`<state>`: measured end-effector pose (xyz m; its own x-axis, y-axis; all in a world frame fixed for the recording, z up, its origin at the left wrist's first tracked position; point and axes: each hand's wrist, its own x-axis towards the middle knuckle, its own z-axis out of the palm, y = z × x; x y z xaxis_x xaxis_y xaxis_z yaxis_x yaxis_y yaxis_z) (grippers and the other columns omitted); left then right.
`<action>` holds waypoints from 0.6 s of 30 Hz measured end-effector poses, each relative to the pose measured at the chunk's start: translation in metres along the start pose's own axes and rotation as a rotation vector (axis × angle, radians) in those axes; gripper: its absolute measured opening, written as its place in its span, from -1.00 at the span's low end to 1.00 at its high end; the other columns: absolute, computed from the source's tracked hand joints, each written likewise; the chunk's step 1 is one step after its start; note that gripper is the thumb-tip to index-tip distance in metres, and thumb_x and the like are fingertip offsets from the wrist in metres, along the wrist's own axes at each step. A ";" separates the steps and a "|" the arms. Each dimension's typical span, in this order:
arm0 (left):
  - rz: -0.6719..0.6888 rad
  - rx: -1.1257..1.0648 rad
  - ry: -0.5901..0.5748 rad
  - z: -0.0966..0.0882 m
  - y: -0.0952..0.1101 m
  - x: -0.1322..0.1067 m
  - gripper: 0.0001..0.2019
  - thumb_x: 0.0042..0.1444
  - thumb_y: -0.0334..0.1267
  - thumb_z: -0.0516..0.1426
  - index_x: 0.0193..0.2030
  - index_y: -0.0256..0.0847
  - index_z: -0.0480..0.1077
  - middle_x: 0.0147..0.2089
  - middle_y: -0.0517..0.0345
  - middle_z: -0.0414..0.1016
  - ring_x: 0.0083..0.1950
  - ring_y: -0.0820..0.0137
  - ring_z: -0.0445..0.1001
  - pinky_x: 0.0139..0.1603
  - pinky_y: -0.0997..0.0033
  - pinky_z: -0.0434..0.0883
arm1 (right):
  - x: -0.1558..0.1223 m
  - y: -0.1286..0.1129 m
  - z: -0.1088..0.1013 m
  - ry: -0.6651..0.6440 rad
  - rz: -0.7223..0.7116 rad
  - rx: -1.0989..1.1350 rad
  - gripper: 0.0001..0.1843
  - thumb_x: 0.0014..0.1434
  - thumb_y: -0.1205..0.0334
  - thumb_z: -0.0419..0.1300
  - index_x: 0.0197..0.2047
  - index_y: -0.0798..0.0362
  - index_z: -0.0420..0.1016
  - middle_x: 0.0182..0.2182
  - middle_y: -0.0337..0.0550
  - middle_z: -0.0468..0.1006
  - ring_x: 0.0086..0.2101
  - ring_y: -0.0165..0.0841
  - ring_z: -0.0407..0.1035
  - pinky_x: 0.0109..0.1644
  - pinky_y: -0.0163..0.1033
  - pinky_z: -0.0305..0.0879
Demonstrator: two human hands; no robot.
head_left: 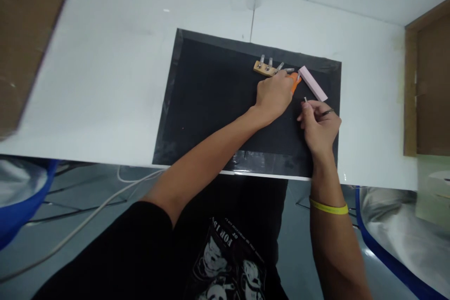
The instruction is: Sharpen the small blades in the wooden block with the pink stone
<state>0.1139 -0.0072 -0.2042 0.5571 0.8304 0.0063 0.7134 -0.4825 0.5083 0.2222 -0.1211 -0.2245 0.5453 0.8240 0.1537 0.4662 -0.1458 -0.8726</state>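
My left hand (275, 91) is palm down with its fingers curled over the right end of a light wooden bar (262, 68). Several clear, narrow tips (270, 62) stick up from round metal studs along that bar. An orange object (296, 82) shows at the thumb side of this hand, partly covered by it; whether the fingers grip it or the bar is hidden. My right hand (320, 126) is closed, pinching a small silvery piece (305, 99) between thumb and finger. A dark band (327, 112) crosses one of its fingers. Between the hands, slightly farther off, lies a pink rectangular block (312, 83).
A black mat (211, 98) is taped onto the white table (105, 70). Brown board (31, 37) stands at the left, and a wood-framed panel (410, 93) at the right. Blue-rimmed bins with clear liners (390, 225) flank the table's front. A white cable (94, 215) runs at lower left.
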 end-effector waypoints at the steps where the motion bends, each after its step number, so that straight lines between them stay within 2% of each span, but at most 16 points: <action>1: -0.003 0.011 0.009 0.000 0.000 0.000 -0.70 0.38 -0.40 -0.01 0.04 -0.22 0.53 0.05 -0.04 0.54 -0.04 0.25 0.56 -0.06 0.35 0.42 | 0.002 -0.001 -0.001 0.002 0.002 0.015 -0.65 0.24 -0.11 0.25 -0.24 0.03 0.55 -0.57 -0.31 0.43 -0.62 -0.49 0.20 -0.55 -0.35 0.10; 7: 0.054 0.012 0.069 0.004 -0.001 -0.002 -0.74 0.35 -0.37 0.05 0.01 -0.23 0.55 0.05 -0.01 0.56 -0.07 0.26 0.57 -0.14 0.37 0.40 | 0.027 -0.006 0.002 0.058 -0.038 0.029 -0.76 0.26 0.01 0.26 -0.26 0.02 0.54 -0.55 -0.29 0.44 -0.61 -0.47 0.20 -0.56 -0.32 0.09; 11: 0.156 -0.008 0.082 0.006 0.000 -0.006 -0.75 0.36 -0.31 0.04 0.00 -0.21 0.54 -0.03 0.08 0.60 -0.04 0.27 0.55 -0.14 0.36 0.37 | 0.066 -0.007 0.012 0.191 -0.073 0.143 -0.86 0.30 0.16 0.21 -0.29 0.01 0.46 -0.56 -0.30 0.40 -0.63 -0.46 0.18 -0.58 -0.29 0.07; 13: 0.204 -0.018 0.081 0.006 0.000 -0.009 -0.73 0.39 -0.24 0.01 -0.04 -0.20 0.55 -0.10 0.08 0.60 -0.08 0.28 0.55 -0.18 0.37 0.35 | 0.093 -0.003 0.015 0.250 -0.050 0.228 -0.87 0.32 0.19 0.16 -0.28 0.01 0.40 -0.55 -0.30 0.37 -0.65 -0.49 0.14 -0.62 -0.30 -0.02; 15: 0.253 -0.060 0.077 0.005 0.000 -0.011 -0.69 0.41 -0.18 0.00 -0.09 -0.21 0.55 -0.17 0.06 0.59 -0.12 0.29 0.55 -0.20 0.37 0.32 | 0.119 0.004 0.012 0.237 -0.008 0.321 -0.85 0.34 0.14 0.12 -0.26 0.00 0.34 -0.52 -0.31 0.30 -0.66 -0.51 0.06 -0.64 -0.31 -0.17; 18: 0.284 -0.212 0.018 0.000 0.002 -0.012 -0.74 0.34 -0.18 0.08 -0.22 -0.23 0.55 -0.24 0.07 0.57 -0.16 0.30 0.52 -0.17 0.37 0.30 | 0.148 0.020 0.003 0.097 0.026 0.431 -0.69 0.23 -0.09 0.21 -0.24 -0.04 0.28 -0.47 -0.31 0.24 -0.61 -0.51 0.01 -0.61 -0.28 -0.21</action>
<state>0.1084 -0.0181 -0.2031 0.7117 0.6770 0.1875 0.4255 -0.6279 0.6517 0.3105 -0.0007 -0.2209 0.6253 0.7650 0.1542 0.1298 0.0928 -0.9872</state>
